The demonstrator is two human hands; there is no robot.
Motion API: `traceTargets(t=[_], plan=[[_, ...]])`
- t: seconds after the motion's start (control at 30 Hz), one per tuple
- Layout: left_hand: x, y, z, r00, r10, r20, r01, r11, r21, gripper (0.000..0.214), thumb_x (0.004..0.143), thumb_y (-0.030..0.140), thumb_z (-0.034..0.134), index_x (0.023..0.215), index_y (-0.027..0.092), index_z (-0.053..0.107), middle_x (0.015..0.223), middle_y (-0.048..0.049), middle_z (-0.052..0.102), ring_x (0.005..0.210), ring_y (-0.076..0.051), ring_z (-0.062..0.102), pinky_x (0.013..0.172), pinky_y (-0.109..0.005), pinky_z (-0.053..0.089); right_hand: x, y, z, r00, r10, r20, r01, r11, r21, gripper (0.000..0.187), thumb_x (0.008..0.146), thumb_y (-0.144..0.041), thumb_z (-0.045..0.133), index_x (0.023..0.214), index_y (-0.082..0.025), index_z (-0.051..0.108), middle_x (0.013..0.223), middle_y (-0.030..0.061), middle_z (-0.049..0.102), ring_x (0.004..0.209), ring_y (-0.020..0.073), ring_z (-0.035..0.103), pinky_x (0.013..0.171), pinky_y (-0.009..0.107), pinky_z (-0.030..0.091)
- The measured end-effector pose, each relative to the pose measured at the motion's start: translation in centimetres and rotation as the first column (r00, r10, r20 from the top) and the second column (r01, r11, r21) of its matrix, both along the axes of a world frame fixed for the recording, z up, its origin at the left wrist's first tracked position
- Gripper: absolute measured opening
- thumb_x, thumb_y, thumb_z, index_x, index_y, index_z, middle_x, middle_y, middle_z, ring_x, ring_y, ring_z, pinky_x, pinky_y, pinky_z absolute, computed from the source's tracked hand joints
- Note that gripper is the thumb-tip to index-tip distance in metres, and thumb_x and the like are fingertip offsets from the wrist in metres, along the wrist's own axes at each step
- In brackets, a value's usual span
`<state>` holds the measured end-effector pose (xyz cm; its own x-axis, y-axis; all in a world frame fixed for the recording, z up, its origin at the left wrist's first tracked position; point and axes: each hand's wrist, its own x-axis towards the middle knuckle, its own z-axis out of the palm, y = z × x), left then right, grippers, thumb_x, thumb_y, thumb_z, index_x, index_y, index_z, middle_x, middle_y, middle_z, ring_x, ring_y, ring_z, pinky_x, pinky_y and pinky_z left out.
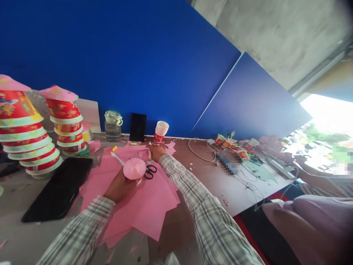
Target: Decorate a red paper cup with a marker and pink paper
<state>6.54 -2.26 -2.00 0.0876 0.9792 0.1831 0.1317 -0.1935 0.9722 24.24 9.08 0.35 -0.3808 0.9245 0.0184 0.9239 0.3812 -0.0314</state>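
My left hand (120,186) is closed around a pink paper cone (134,168), holding it above a pile of pink paper sheets (149,215). Farther forward, my right hand (157,151) reaches down to the sheets' far edge, its fingers bent beside what looks like a clear tape roll (143,154). What those fingertips grip is too small to make out. Black-handled scissors (150,171) lie just right of the cone. A white marker (117,158) rests to its left, with a yellow cap (114,148) at its end. Behind my right hand stands a red and white paper cup (161,130).
Two stacks of red cups, a large one (30,143) and a smaller one (66,125), stand at left under pink cone tops. Nearby are a black phone (59,189), a glass jar (113,127) and a dark upright slab (138,127). Another person (317,221) sits at right.
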Motion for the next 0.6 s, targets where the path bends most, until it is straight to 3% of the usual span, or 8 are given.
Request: traceTargets(t=[0.23,0.43,0.6], plan=[[0.0,-0.1,-0.1,1.0,-0.007,0.029,0.008,0.999,-0.046,0.063,0.048,0.024,0.065,0.108,0.016,0.05,0.099,-0.0145,0.065,0.094,-0.032,0.058,0.082,-0.047,0.044,-0.7,0.9,0.4,0.995,0.031,0.098,-0.027,0.999,-0.034,0.037,0.081,-0.021,0.054,0.118,-0.021,0.053,0.115,0.0126,0.063,0.11,0.0272,0.058,0.093,0.038,0.04],[0.1,-0.2,-0.2,0.998,-0.065,0.001,0.065,0.997,-0.046,0.052,0.052,0.021,0.063,0.103,0.016,0.053,0.102,-0.0143,0.064,0.094,-0.03,0.058,0.082,-0.046,0.044,-1.3,0.9,0.7,0.992,0.054,0.11,-0.047,0.997,-0.068,0.041,0.078,-0.015,0.057,0.119,-0.022,0.054,0.109,0.0121,0.066,0.106,0.0275,0.06,0.091,0.039,0.041],[0.1,-0.4,0.1,0.999,-0.046,-0.011,0.046,0.999,-0.005,0.05,0.052,0.023,0.064,0.1,0.017,0.053,0.099,-0.014,0.064,0.093,-0.03,0.059,0.081,-0.046,0.045,-1.5,0.3,2.2,0.998,0.036,0.049,-0.032,0.997,-0.075,0.045,0.077,-0.01,0.058,0.118,-0.029,0.055,0.121,0.004,0.064,0.114,0.0218,0.057,0.099,0.032,0.041]])
